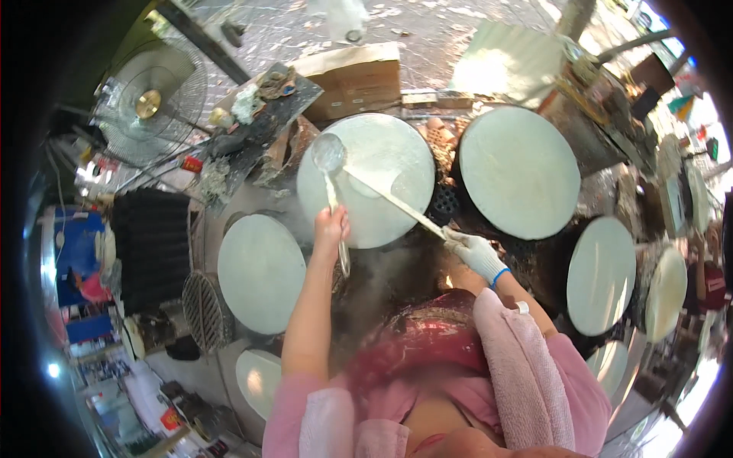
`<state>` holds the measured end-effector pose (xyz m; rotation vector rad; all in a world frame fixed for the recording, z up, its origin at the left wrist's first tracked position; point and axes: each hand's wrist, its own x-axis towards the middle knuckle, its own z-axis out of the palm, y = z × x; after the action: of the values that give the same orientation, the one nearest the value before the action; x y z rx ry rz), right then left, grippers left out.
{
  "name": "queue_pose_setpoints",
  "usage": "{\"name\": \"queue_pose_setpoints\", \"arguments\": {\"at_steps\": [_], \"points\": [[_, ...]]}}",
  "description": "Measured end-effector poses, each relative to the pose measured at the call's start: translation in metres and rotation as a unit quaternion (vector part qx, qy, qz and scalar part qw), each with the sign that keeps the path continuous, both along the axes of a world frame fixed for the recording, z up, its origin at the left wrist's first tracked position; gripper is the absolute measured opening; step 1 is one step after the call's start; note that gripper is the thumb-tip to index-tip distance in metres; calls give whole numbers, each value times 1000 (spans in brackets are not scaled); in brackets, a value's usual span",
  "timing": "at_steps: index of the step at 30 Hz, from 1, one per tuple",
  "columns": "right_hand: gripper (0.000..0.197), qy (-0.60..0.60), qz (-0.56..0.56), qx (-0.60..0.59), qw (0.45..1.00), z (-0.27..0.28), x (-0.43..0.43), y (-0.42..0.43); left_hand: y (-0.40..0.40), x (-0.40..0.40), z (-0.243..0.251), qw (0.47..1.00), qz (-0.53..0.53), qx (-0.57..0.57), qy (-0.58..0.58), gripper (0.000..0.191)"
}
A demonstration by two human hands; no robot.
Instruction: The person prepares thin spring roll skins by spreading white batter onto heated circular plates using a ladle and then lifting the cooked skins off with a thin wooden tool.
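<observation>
My bare left hand (331, 228) grips the handle of a metal ladle (328, 152). Its round bowl is over the left part of a large, pale round griddle (395, 140) that looks wet. In a white knit glove, my right hand (472, 252) holds a long, pale stick (401, 205) reaching across the same griddle. The stick's far end comes close to the ladle bowl; whether they touch I cannot tell. A paler rounded patch lies under the stick, its nature unclear. Steam drifts in front of the griddle.
More pale round griddles stand at right (520, 172), far right (601, 276) and left (261, 273). A honeycomb coal briquette (444, 201) sits between the two front ones. Behind are a cardboard box (363, 86) and a standing fan (150, 104). A round slatted grate (207, 312) leans at left.
</observation>
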<state>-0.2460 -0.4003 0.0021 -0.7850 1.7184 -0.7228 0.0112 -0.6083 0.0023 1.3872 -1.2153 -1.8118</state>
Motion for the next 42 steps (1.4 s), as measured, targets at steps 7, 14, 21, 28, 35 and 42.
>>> {"name": "queue_pose_setpoints", "arguments": {"at_steps": [7,14,21,28,35,42], "points": [[29,-221,-112,-121,961,-53,113,23,0,13,-46,988,7,152,-16,25],[45,-91,-197,-121,969,-71,116,8,52,14,-25,963,83,231,107,14],[45,-238,-50,-9,970,-9,104,-13,49,70,-17,617,-36,414,668,14],[45,83,79,-77,990,-79,36,-19,143,111,60,781,91,207,583,37],[42,-26,8,-136,990,-90,8,-26,254,155,66,800,172,204,538,28],[45,-199,257,50,944,-13,157,9,420,235,84,734,385,100,550,31]]}}
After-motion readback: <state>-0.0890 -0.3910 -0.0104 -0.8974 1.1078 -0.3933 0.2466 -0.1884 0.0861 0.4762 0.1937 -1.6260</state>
